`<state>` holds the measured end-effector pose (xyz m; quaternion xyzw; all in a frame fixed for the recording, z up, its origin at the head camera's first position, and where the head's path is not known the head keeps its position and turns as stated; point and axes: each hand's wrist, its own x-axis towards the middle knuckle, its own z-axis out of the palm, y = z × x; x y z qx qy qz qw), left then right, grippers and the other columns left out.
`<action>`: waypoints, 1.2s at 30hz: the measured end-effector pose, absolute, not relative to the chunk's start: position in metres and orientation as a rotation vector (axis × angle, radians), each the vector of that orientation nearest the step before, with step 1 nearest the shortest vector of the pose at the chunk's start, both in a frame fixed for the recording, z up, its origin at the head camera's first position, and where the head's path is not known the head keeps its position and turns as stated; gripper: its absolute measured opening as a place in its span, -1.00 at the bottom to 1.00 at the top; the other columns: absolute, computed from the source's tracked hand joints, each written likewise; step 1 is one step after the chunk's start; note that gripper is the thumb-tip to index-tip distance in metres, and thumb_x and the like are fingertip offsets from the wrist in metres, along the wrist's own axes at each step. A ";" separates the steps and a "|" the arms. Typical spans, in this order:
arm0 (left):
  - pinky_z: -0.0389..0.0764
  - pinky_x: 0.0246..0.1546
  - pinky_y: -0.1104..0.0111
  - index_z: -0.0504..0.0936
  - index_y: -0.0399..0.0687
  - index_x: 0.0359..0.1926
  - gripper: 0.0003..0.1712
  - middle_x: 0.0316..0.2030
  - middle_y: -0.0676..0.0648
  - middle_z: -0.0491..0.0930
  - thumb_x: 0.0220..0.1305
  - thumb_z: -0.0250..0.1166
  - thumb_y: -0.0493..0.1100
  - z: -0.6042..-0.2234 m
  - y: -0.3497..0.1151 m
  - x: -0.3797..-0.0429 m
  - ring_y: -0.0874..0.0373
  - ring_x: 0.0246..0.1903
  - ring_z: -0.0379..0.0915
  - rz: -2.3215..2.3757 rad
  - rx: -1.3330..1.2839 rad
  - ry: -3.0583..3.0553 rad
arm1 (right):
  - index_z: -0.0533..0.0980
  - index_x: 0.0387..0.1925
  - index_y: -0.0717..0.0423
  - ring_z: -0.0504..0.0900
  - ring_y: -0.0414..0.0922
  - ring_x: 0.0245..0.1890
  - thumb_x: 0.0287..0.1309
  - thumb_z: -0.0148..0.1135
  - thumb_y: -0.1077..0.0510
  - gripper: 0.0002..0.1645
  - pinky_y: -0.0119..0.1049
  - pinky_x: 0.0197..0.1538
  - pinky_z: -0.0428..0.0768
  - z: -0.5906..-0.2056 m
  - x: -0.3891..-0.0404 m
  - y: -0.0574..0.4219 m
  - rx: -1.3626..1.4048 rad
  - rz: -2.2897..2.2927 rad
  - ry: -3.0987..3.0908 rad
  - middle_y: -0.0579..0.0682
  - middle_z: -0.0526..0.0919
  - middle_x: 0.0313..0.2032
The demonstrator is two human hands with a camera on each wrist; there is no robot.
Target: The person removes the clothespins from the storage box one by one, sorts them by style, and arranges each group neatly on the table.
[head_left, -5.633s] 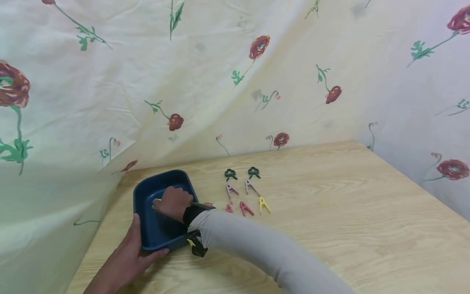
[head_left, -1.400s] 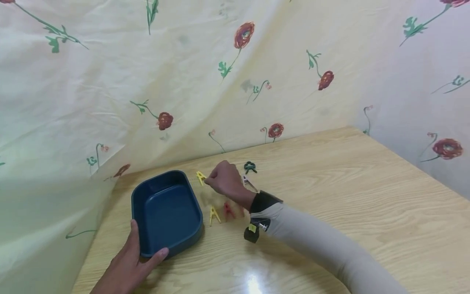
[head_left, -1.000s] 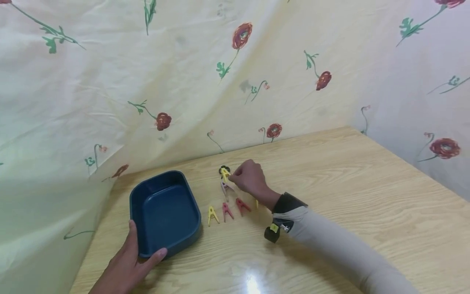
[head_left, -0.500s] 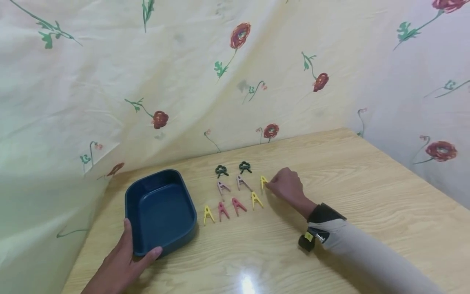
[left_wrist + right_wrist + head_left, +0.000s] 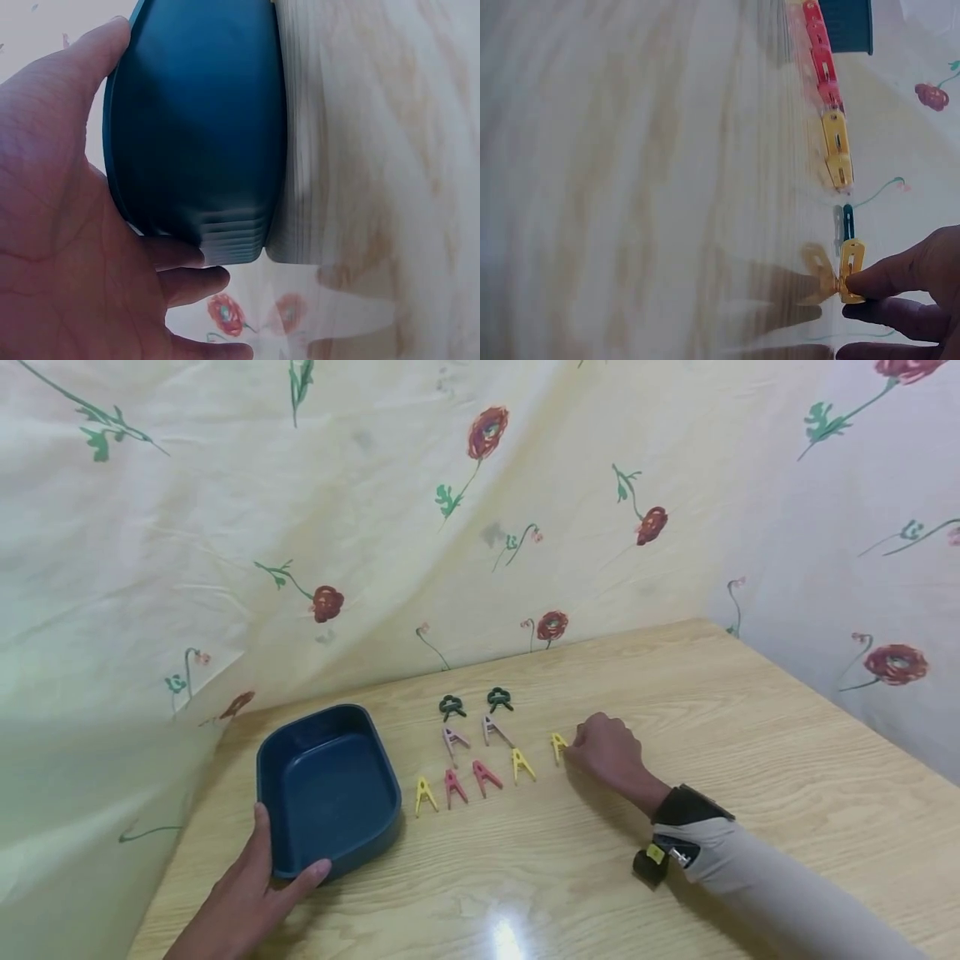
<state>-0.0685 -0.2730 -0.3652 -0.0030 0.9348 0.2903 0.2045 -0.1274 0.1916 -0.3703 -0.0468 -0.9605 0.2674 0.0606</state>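
In the head view my right hand (image 5: 609,756) pinches a yellow clothespin (image 5: 558,746) between thumb and index finger, low over the table right of the other pegs. The right wrist view shows this clothespin (image 5: 851,259) upright at the fingertips, close over the tabletop. My left hand (image 5: 247,889) rests against the near left corner of a dark blue tray (image 5: 367,853), thumb on its front wall. Seen from the left wrist, the fingers (image 5: 191,287) lie fairly straight beside the tray wall (image 5: 195,112). Inside the tray only its bare floor shows.
Left of the right hand lie two dark green clips (image 5: 498,698), two lilac clothespins (image 5: 452,740), two pink clothespins (image 5: 452,786) and two more yellow clothespins (image 5: 423,793). A flowered cloth (image 5: 375,485) hangs behind the wooden table (image 5: 750,760).
From inside the tray, my right hand has carried the yellow clothespin rightward past the green clips and down close to the table. My left hand has stayed at the tray's corner.
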 end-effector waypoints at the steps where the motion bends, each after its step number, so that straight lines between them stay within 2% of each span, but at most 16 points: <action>1: 0.15 0.21 -0.39 -0.84 -0.15 0.37 0.44 0.46 -0.54 -0.51 0.25 0.04 0.56 -0.365 -0.273 -0.068 -0.58 0.40 -0.33 0.813 -0.007 2.608 | 0.25 -0.86 -0.01 0.13 -0.25 -0.75 -0.01 0.22 0.26 -0.54 -0.42 -0.67 0.07 -0.370 -0.127 0.193 -0.143 0.808 -2.912 -0.19 0.17 -0.78; 5: 0.17 0.21 -0.38 -0.83 -0.15 0.37 0.44 0.45 -0.55 -0.50 0.24 0.04 0.56 -0.365 -0.274 -0.069 -0.58 0.39 -0.32 0.821 -0.009 2.608 | 0.28 -0.86 0.00 0.15 -0.25 -0.75 -0.02 0.26 0.23 -0.55 -0.42 -0.68 0.10 -0.371 -0.126 0.196 -0.155 0.810 -2.920 -0.19 0.20 -0.77; 9: 0.13 0.23 -0.38 -0.83 -0.18 0.37 0.46 0.44 -0.58 -0.49 0.23 0.04 0.58 -0.366 -0.275 -0.071 -0.58 0.39 -0.34 0.819 -0.038 2.594 | 0.31 -0.90 0.02 0.19 -0.23 -0.73 -0.03 0.28 0.21 -0.53 -0.40 -0.67 0.13 -0.370 -0.124 0.195 -0.165 0.789 -2.926 -0.08 0.51 -0.57; 12: 0.17 0.22 -0.37 -0.82 -0.20 0.37 0.45 0.44 -0.58 -0.48 0.24 0.04 0.57 -0.364 -0.276 -0.071 -0.58 0.39 -0.31 0.814 -0.020 2.606 | 0.31 -0.92 0.01 0.20 -0.22 -0.73 -0.06 0.29 0.21 -0.53 -0.39 -0.67 0.14 -0.368 -0.125 0.194 -0.166 0.776 -2.936 -0.04 0.55 -0.51; 17: 0.19 0.21 -0.36 -0.83 -0.15 0.37 0.41 0.46 -0.56 -0.48 0.29 0.05 0.51 -0.363 -0.278 -0.070 -0.56 0.40 -0.29 0.833 0.030 2.628 | 0.34 -0.89 0.04 0.14 -0.25 -0.75 -0.05 0.33 0.15 -0.54 -0.42 -0.67 0.08 -0.366 -0.126 0.195 -0.178 0.806 -2.962 -0.15 0.24 -0.73; 20: 0.13 0.24 -0.37 -0.83 -0.14 0.37 0.40 0.46 -0.54 -0.49 0.30 0.06 0.50 -0.365 -0.278 -0.069 -0.55 0.41 -0.34 0.834 0.026 2.618 | 0.64 -0.66 0.10 0.30 -0.22 -0.68 0.00 0.41 0.05 -0.73 -0.40 -0.65 0.21 -0.366 -0.122 0.197 -0.215 0.846 -2.960 -0.11 0.51 -0.63; 22: 0.14 0.23 -0.37 -0.82 -0.15 0.38 0.40 0.46 -0.55 -0.47 0.29 0.07 0.50 -0.366 -0.278 -0.068 -0.55 0.40 -0.34 0.818 0.024 2.623 | 0.73 -0.42 0.20 0.44 -0.16 -0.58 0.04 0.43 -0.01 -0.68 -0.37 -0.60 0.33 -0.367 -0.119 0.200 -0.228 0.874 -2.951 0.02 0.68 -0.47; 24: 0.17 0.21 -0.38 -0.80 -0.15 0.40 0.40 0.46 -0.55 -0.45 0.29 0.07 0.50 -0.367 -0.277 -0.068 -0.55 0.40 -0.31 0.796 0.027 2.638 | 0.74 -0.22 0.23 0.55 -0.12 -0.46 0.08 0.43 -0.05 -0.58 -0.33 -0.54 0.43 -0.369 -0.118 0.203 -0.232 0.890 -2.921 0.11 0.75 -0.26; 29: 0.24 0.17 -0.37 -0.79 -0.14 0.40 0.40 0.46 -0.56 -0.42 0.28 0.06 0.52 -0.365 -0.275 -0.070 -0.55 0.39 -0.24 0.765 0.017 2.660 | 0.69 -0.09 0.30 0.63 -0.01 -0.36 0.22 0.29 -0.10 -0.48 -0.21 -0.45 0.54 -0.369 -0.122 0.205 -0.186 0.937 -2.844 0.21 0.73 -0.16; 32: 0.23 0.17 -0.37 -0.79 -0.17 0.40 0.42 0.45 -0.57 -0.42 0.27 0.05 0.53 -0.365 -0.275 -0.070 -0.56 0.38 -0.23 0.752 0.001 2.659 | 0.59 0.05 0.38 0.65 0.17 -0.13 0.30 0.21 -0.14 -0.37 -0.01 -0.20 0.62 -0.367 -0.127 0.203 -0.147 0.950 -2.836 0.31 0.66 -0.02; 34: 0.22 0.18 -0.37 -0.78 -0.18 0.40 0.42 0.45 -0.56 -0.42 0.26 0.05 0.54 -0.366 -0.275 -0.070 -0.56 0.38 -0.24 0.740 -0.001 2.661 | 0.52 0.13 0.40 0.57 0.26 0.07 0.34 0.17 -0.16 -0.31 0.11 0.00 0.57 -0.366 -0.131 0.202 -0.135 0.947 -2.834 0.36 0.59 0.09; 36: 0.22 0.18 -0.37 -0.77 -0.17 0.41 0.42 0.46 -0.55 -0.42 0.26 0.06 0.54 -0.366 -0.274 -0.070 -0.55 0.39 -0.24 0.735 0.003 2.666 | 0.47 0.18 0.41 0.51 0.30 0.15 0.36 0.14 -0.16 -0.29 0.17 0.07 0.52 -0.366 -0.134 0.201 -0.129 0.948 -2.831 0.39 0.53 0.16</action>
